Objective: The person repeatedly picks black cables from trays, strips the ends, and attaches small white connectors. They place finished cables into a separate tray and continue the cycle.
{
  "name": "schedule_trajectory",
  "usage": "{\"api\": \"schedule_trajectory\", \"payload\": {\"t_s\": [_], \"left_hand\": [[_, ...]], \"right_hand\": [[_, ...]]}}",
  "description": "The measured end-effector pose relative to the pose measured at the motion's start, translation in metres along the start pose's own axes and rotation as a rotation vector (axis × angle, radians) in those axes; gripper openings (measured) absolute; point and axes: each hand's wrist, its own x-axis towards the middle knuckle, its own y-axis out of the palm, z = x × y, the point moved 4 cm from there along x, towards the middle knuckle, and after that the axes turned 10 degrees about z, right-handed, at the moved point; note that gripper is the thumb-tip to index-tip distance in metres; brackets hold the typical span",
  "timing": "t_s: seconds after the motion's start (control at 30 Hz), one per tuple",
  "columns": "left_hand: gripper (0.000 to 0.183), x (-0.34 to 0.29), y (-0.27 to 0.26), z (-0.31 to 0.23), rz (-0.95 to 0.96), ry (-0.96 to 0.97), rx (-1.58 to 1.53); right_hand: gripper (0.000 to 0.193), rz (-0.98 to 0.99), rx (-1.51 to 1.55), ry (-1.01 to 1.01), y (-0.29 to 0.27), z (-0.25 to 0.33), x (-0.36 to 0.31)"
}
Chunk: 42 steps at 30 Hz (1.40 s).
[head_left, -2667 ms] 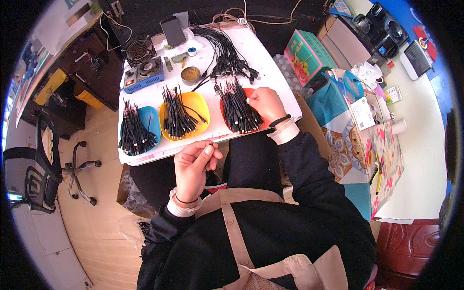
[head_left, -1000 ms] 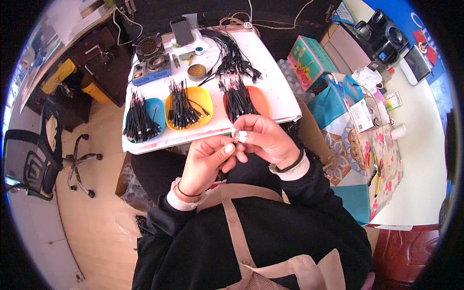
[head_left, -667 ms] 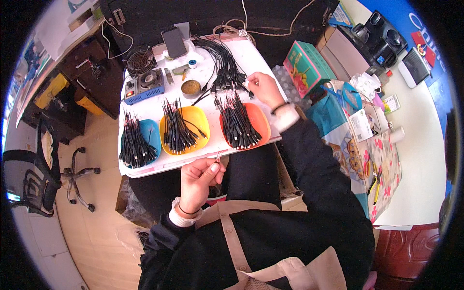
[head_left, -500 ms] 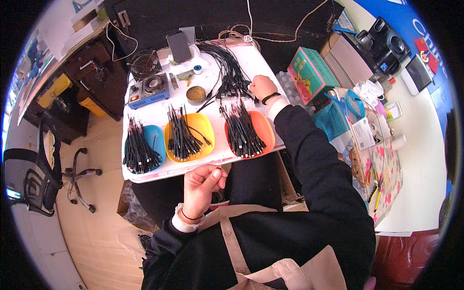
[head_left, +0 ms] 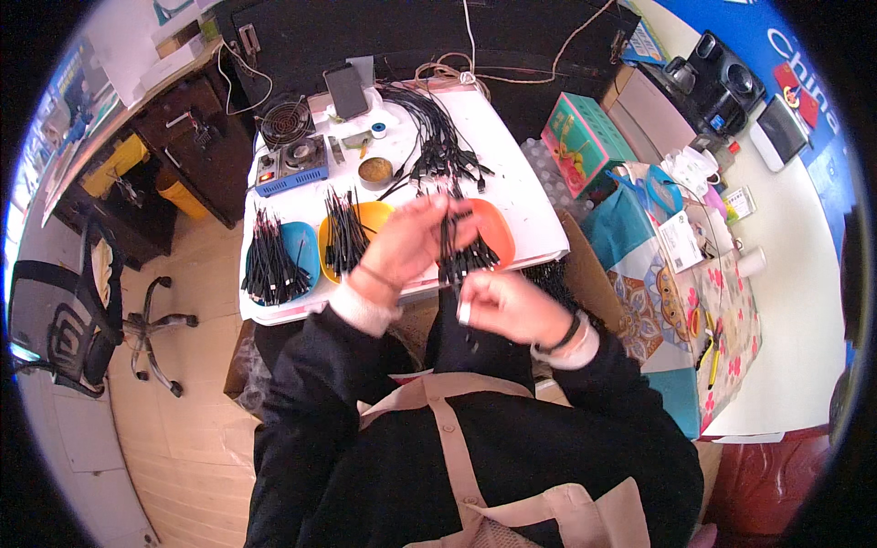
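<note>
My right hand is closed in front of the orange tray, its fingers pinched on a black cable whose blurred end hangs below them. My left hand reaches over the gap between the yellow and orange trays, its fingertips smeared by motion in front of the orange tray's cables; whether they grip anything is unclear. Black cables with bare wire ends and metal plugs fill the orange tray, the yellow tray and the blue tray. My left hand partly covers the yellow and orange trays.
Behind the trays stand a blue heating device, a fan, a round tin and a solder spool. A pile of loose black cables lies at the back. A green-pink box and a patterned bag are to the right.
My right hand has come back from the loose cable pile toward me with a black cable. My left hand has risen from the table's front edge to over the trays.
</note>
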Motion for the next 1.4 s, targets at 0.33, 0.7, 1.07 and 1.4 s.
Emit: {"api": "schedule_trajectory", "payload": {"t_s": [0.33,0.7,1.07,1.4], "left_hand": [[0.016,-0.091,0.078,-0.027,0.118,0.376,0.752],[0.017,-0.174,0.086,0.040,0.265,0.094,0.503],[0.018,-0.163,0.082,0.039,0.138,0.140,0.514],[0.019,-0.128,0.107,0.019,-0.114,0.472,0.721]], "right_hand": [[0.018,-0.102,-0.386,0.047,0.052,-0.046,-0.018],[0.020,-0.029,0.485,-0.405,0.008,0.069,-0.002],[0.015,-0.133,0.310,-0.462,0.004,0.075,-0.015],[0.012,-0.447,-0.017,-0.544,0.022,0.080,-0.023]]}}
